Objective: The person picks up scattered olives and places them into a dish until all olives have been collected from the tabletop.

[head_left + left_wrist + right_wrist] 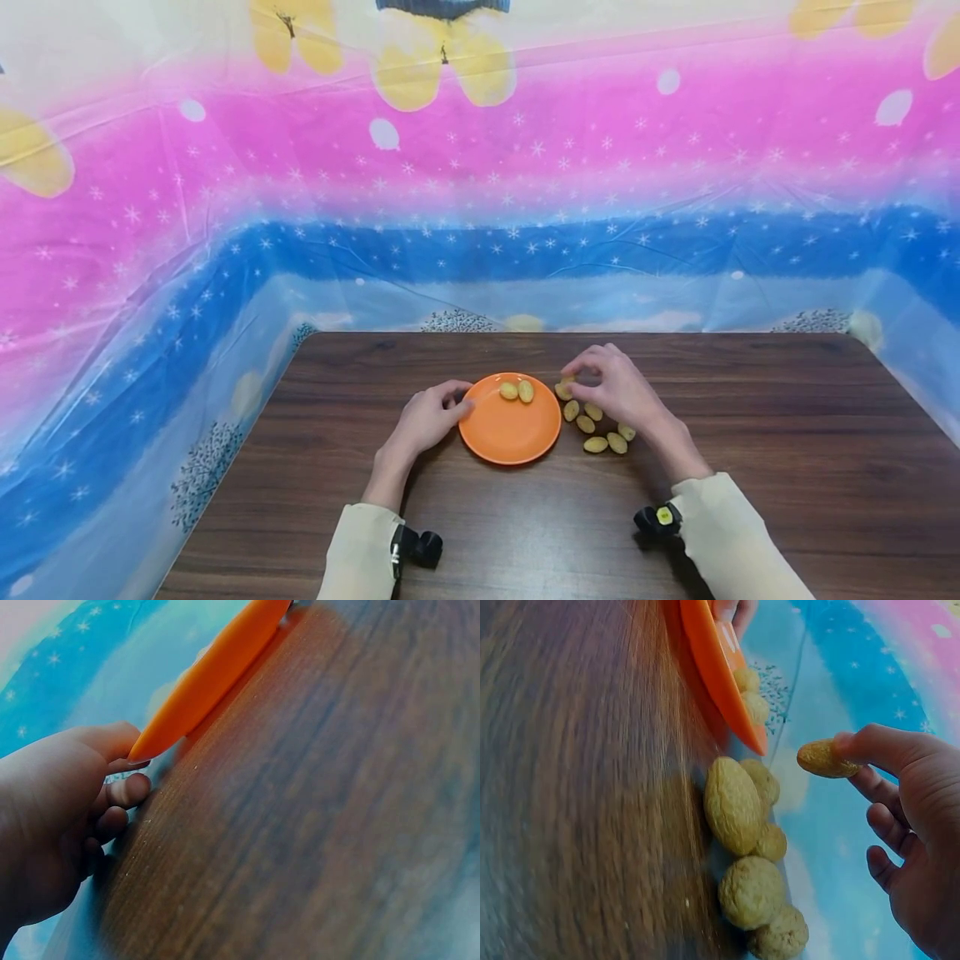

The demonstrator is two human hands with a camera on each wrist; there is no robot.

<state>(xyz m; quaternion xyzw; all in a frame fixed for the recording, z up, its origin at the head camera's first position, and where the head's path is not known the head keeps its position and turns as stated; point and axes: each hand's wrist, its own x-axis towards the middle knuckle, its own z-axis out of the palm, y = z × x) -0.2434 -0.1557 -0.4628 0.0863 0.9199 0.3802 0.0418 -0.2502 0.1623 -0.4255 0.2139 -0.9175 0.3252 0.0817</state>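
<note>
Left hand [426, 421] gripping, right hand [621, 390] pinching (lower fingers [889, 826] curled) — both arms [738, 542] reach forward, angled inward.

Orng plate [510, 433]; nutlike pcs [596, 445] prob yelsh; brn table [780, 433].

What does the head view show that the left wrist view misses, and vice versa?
Only the head view: the right hand pinching a yellowish piece, two pieces on the orange plate and others on the table.

Only the left wrist view: the lower fingers of the left hand and the plate in profile.

Both: the left hand at the plate's rim, table and patterned cloth.
</note>
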